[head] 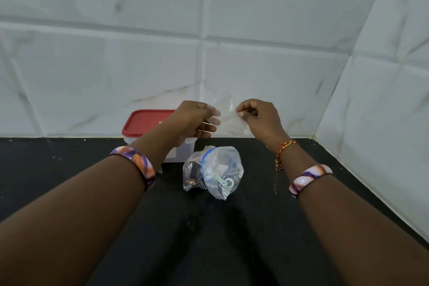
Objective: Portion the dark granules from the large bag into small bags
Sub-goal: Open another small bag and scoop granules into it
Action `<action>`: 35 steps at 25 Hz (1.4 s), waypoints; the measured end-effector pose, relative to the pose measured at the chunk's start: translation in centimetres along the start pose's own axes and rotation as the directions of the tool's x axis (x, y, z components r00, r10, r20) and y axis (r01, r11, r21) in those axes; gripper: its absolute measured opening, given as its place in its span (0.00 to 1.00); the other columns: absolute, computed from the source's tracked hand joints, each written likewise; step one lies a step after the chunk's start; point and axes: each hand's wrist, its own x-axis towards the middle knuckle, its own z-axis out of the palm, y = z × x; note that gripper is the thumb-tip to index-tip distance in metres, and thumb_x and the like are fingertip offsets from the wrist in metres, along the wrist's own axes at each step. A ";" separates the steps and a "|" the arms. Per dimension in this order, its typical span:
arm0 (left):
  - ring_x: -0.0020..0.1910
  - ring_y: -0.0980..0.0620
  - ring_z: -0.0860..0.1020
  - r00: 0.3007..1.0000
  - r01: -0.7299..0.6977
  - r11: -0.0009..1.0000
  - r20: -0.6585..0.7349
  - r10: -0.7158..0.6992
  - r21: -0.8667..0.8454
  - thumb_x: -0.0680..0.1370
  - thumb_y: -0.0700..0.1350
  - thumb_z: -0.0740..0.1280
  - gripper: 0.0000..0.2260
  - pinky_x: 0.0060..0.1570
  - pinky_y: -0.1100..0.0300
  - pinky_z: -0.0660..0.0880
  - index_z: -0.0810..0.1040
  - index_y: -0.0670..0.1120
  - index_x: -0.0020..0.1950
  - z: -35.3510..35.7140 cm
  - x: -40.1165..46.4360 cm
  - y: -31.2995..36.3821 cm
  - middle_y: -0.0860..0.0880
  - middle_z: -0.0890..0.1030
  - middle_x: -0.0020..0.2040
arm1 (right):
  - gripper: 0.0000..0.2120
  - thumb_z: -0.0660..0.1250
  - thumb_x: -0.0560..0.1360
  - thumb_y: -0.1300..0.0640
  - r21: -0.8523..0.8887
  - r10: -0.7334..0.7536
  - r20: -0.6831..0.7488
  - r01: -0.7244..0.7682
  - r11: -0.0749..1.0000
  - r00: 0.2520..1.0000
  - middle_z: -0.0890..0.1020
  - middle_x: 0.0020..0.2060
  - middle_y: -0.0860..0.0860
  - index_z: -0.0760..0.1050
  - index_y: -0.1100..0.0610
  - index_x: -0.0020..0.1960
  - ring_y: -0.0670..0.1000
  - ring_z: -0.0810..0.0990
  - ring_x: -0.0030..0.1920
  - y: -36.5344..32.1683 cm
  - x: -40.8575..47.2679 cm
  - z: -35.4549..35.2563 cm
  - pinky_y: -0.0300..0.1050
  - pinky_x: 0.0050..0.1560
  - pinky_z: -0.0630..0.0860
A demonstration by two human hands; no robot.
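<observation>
A small clear plastic bag (228, 116) hangs in the air between both hands, above the black counter. My left hand (193, 121) pinches its left edge and my right hand (257, 115) pinches its right edge. Below them on the counter lies the large clear zip bag (224, 169) with a blue seal strip and printed lettering, holding dark granules at its bottom. Against its left side sits another small clear bag (192, 175) with dark contents.
A clear plastic container with a red lid (146, 123) stands at the back against the white marble-tile wall, partly behind my left hand. The tiled wall also closes in the right side of the black counter (69, 158).
</observation>
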 end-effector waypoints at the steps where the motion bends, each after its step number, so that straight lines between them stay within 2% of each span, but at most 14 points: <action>1: 0.37 0.51 0.78 1.000 -0.002 0.999 -0.010 0.002 -0.035 0.79 0.42 0.61 0.07 0.39 0.60 0.77 0.78 0.43 0.47 -0.2 -0.8 0.4 0.46 0.80 0.42 | 0.06 0.65 0.74 0.67 -0.005 -0.020 -0.003 0.020 1.000 1.000 0.80 0.41 0.51 0.81 0.61 0.46 0.48 0.76 0.43 -0.8 -0.2 -0.2 0.32 0.45 0.72; 4: 0.35 0.52 0.76 0.998 -0.001 0.995 -0.064 -0.005 -0.096 0.76 0.44 0.66 0.05 0.41 0.59 0.76 0.80 0.43 0.46 -1.1 -2.5 1.5 0.47 0.80 0.41 | 0.06 0.65 0.74 0.67 -0.021 -0.051 0.015 0.051 0.998 0.999 0.80 0.41 0.51 0.81 0.62 0.47 0.47 0.76 0.43 -2.6 -0.9 -1.2 0.22 0.40 0.70; 6: 0.31 0.54 0.71 0.996 0.005 0.999 -0.085 -0.009 -0.045 0.73 0.42 0.69 0.06 0.35 0.62 0.71 0.81 0.41 0.47 -1.5 -3.4 2.3 0.48 0.78 0.38 | 0.06 0.66 0.74 0.67 -0.058 -0.062 0.031 0.063 0.996 0.998 0.79 0.42 0.50 0.81 0.61 0.48 0.47 0.75 0.43 -3.7 -1.4 -2.0 0.18 0.37 0.67; 9: 0.27 0.55 0.66 0.991 0.009 1.000 -0.132 -0.008 0.013 0.72 0.40 0.71 0.06 0.27 0.65 0.64 0.81 0.39 0.47 -1.6 -4.4 3.1 0.48 0.75 0.33 | 0.07 0.70 0.72 0.60 -0.147 -0.092 -0.177 0.066 0.987 0.980 0.75 0.46 0.48 0.79 0.58 0.50 0.46 0.72 0.46 -5.3 -2.6 -2.4 0.28 0.43 0.68; 11: 0.22 0.57 0.69 0.984 -0.036 0.999 -0.171 0.041 0.031 0.72 0.39 0.71 0.05 0.23 0.68 0.65 0.81 0.38 0.45 -1.3 -5.0 3.2 0.46 0.77 0.32 | 0.07 0.70 0.72 0.56 -0.065 -0.068 -0.258 0.053 0.997 0.964 0.77 0.43 0.48 0.79 0.57 0.47 0.46 0.73 0.43 -6.7 -3.8 -2.2 0.33 0.41 0.69; 13: 0.22 0.58 0.72 0.976 -0.097 0.991 -0.187 0.114 0.097 0.72 0.40 0.72 0.05 0.23 0.67 0.66 0.79 0.40 0.38 -0.8 -5.4 3.1 0.46 0.78 0.32 | 0.07 0.71 0.71 0.53 0.119 0.003 -0.126 0.012 0.993 0.992 0.80 0.37 0.49 0.79 0.57 0.42 0.45 0.76 0.36 -8.3 -5.1 -1.7 0.34 0.38 0.72; 15: 0.27 0.55 0.73 0.965 -0.156 0.965 -0.177 0.195 0.213 0.71 0.41 0.73 0.08 0.27 0.65 0.66 0.78 0.42 0.34 -0.1 -6.1 3.1 0.46 0.78 0.32 | 0.08 0.70 0.72 0.52 0.182 0.060 -0.017 -0.056 0.982 0.998 0.82 0.36 0.52 0.79 0.56 0.39 0.46 0.79 0.34 -9.5 -6.3 -1.3 0.37 0.37 0.75; 19: 0.32 0.59 0.73 0.914 -0.302 0.871 -0.143 0.380 0.387 0.69 0.42 0.75 0.06 0.34 0.65 0.71 0.83 0.39 0.39 0.4 -7.4 3.0 0.52 0.78 0.31 | 0.07 0.70 0.73 0.58 0.338 0.225 -0.049 -0.196 0.921 0.973 0.83 0.39 0.55 0.77 0.55 0.36 0.49 0.81 0.35 -10.3 -7.3 -1.4 0.39 0.35 0.76; 23: 0.28 0.60 0.74 0.879 -0.366 0.789 -0.096 0.468 0.493 0.68 0.42 0.75 0.06 0.29 0.74 0.69 0.84 0.39 0.40 0.2 -8.5 3.0 0.54 0.77 0.29 | 0.03 0.72 0.70 0.61 0.447 0.315 0.016 -0.288 0.847 0.949 0.83 0.42 0.58 0.79 0.60 0.40 0.54 0.83 0.42 -10.7 -8.3 -1.7 0.40 0.35 0.77; 27: 0.25 0.60 0.75 0.898 -0.375 0.793 -0.025 0.440 0.481 0.71 0.45 0.73 0.09 0.30 0.73 0.71 0.84 0.39 0.42 0.2 -9.5 2.6 0.50 0.78 0.29 | 0.06 0.70 0.69 0.65 0.443 0.336 -0.019 -0.293 0.847 0.942 0.81 0.36 0.56 0.78 0.58 0.35 0.53 0.81 0.38 -11.2 -8.7 -1.7 0.39 0.34 0.78; 28: 0.26 0.60 0.76 0.908 -0.364 0.812 -0.021 0.419 0.457 0.72 0.45 0.73 0.10 0.34 0.68 0.74 0.84 0.38 0.42 0.2 -9.7 2.5 0.49 0.78 0.30 | 0.05 0.69 0.70 0.66 0.432 0.336 -0.031 -0.290 0.854 0.941 0.82 0.37 0.57 0.78 0.59 0.36 0.53 0.81 0.38 -11.2 -8.8 -1.6 0.39 0.35 0.78; 30: 0.32 0.52 0.77 0.924 -0.332 0.860 -0.050 0.380 0.387 0.72 0.44 0.71 0.09 0.41 0.56 0.78 0.83 0.37 0.41 0.0 -9.9 2.2 0.45 0.79 0.32 | 0.02 0.69 0.71 0.65 0.411 0.323 -0.030 -0.283 0.867 0.946 0.83 0.42 0.58 0.80 0.62 0.42 0.53 0.83 0.40 -11.2 -9.1 -1.4 0.39 0.36 0.79; 31: 0.34 0.50 0.76 0.930 -0.318 0.881 -0.064 0.362 0.351 0.72 0.42 0.71 0.08 0.43 0.54 0.78 0.82 0.37 0.41 -0.1 -10.0 2.1 0.44 0.79 0.33 | 0.04 0.69 0.71 0.65 0.389 0.310 -0.032 -0.273 0.880 0.950 0.83 0.44 0.59 0.81 0.64 0.46 0.54 0.83 0.41 -11.2 -9.3 -1.3 0.39 0.36 0.79; 35: 0.32 0.51 0.75 0.956 -0.235 0.942 -0.117 0.268 0.239 0.71 0.38 0.71 0.05 0.42 0.55 0.76 0.81 0.37 0.38 0.1 -10.5 2.1 0.44 0.79 0.32 | 0.05 0.71 0.70 0.65 0.336 0.272 -0.063 -0.236 0.912 0.960 0.83 0.42 0.60 0.80 0.62 0.46 0.55 0.84 0.41 -11.1 -9.5 -1.4 0.39 0.35 0.78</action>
